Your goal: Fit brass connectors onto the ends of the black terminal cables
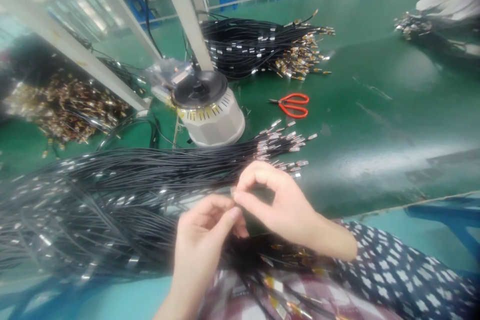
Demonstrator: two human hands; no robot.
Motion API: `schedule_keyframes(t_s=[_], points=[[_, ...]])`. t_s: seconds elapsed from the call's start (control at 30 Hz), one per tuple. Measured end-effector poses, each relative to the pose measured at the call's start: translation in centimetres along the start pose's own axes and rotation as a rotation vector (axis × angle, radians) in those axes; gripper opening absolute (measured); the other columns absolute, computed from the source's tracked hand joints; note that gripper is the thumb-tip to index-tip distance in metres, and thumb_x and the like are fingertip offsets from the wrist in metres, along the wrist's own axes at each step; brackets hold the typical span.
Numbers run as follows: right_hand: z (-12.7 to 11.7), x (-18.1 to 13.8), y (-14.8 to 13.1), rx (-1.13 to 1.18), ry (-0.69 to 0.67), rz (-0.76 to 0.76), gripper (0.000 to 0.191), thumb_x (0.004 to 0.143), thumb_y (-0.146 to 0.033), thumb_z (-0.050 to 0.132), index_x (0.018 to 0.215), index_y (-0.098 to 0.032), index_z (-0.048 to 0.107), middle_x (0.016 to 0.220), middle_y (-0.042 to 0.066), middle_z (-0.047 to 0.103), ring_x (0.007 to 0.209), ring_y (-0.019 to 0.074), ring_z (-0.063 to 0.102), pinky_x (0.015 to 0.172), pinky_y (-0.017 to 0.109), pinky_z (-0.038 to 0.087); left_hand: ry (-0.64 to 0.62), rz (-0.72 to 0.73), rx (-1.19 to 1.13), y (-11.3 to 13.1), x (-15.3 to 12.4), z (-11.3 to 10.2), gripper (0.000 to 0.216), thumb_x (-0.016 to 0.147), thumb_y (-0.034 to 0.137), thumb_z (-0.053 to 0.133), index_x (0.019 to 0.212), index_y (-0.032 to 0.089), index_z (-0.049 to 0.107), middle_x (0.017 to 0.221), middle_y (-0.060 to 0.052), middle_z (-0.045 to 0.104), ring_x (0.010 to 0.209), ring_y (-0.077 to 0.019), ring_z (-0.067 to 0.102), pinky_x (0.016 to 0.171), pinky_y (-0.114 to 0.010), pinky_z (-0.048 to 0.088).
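Bright overhead light glares off the green table [393, 155] at three o'clock; edges bend and blur, worst at nine o'clock.

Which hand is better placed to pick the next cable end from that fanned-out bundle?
Probably the right hand: its fingers sit just below the metal-tipped cable ends, almost touching them. The left hand is lower and farther left. Both are pinching a small part, too small to identify.
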State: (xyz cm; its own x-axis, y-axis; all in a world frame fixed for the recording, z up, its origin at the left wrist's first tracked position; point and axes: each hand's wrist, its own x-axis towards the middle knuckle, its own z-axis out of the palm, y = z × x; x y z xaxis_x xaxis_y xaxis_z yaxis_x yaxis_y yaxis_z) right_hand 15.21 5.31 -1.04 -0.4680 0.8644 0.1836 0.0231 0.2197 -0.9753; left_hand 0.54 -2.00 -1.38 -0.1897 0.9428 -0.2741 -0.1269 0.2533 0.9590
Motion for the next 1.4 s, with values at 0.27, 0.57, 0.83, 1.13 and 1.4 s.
schedule_keyframes(t_s=[0.27,0.57,0.83,1.13,1.4], points=[[-1.3,-1.3,0.5,0.322,-0.289,0.138,0.011,0.071,-0.020,0.081,0.074,-0.016,0.071,0.078,0.000,0.063,0.073,0.0116,0.058,0.070,0.025,0.047,-0.585,-0.268,-0.287,-1.9,-0.2,-1.2,0.020,0.076,0.037,0.075,0.070,0.018,0.075,0.052,-0.003,0.070,0.040,-0.0145,0.061,0.041,-0.023,0.046],[-2.9,-1.9,1.5,-0.035,-0.443,-0.432,0.016,0.090,-0.026,0.063,0.082,-0.017,0.072,0.084,0.004,0.072,0.077,0.0115,0.063,0.077,0.023,0.050,-0.847,-0.268,-0.008,-1.3,0.0,-2.8,0.033,0.075,0.051,0.072,0.073,0.018,0.081,0.061,-0.006,0.069,0.051,-0.0138,0.058,0.055,-0.026,0.049],[-15.1,7.3,6.8,-1.006,0.271,0.051,0.022,0.087,-0.015,0.057,0.105,-0.013,0.069,0.111,0.014,0.069,0.101,0.0265,0.064,0.093,0.040,0.048,-0.254,0.716,1.027,-1.8,3.2,-0.3,0.019,0.093,0.017,0.050,0.096,0.015,0.069,0.097,-0.011,0.071,0.092,-0.0225,0.064,0.084,-0.036,0.053],[-16.0,9.8,8.5,-1.187,0.190,0.118,0.028,0.088,-0.027,0.058,0.111,-0.014,0.069,0.107,0.015,0.065,0.095,0.0288,0.059,0.086,0.039,0.046,-0.317,0.718,1.300,-2.4,5.0,1.2,0.019,0.092,0.013,0.045,0.084,0.017,0.062,0.084,-0.009,0.064,0.080,-0.0251,0.059,0.075,-0.042,0.051],[-15.6,11.1,9.2,-1.209,0.246,0.165,0.033,0.091,-0.028,0.053,0.116,-0.010,0.066,0.120,0.020,0.059,0.110,0.0342,0.051,0.093,0.044,0.041,-0.278,0.203,0.707,-0.6,3.8,0.3,0.018,0.094,0.028,0.047,0.085,0.020,0.060,0.065,0.002,0.057,0.061,-0.0141,0.053,0.058,-0.024,0.042]])
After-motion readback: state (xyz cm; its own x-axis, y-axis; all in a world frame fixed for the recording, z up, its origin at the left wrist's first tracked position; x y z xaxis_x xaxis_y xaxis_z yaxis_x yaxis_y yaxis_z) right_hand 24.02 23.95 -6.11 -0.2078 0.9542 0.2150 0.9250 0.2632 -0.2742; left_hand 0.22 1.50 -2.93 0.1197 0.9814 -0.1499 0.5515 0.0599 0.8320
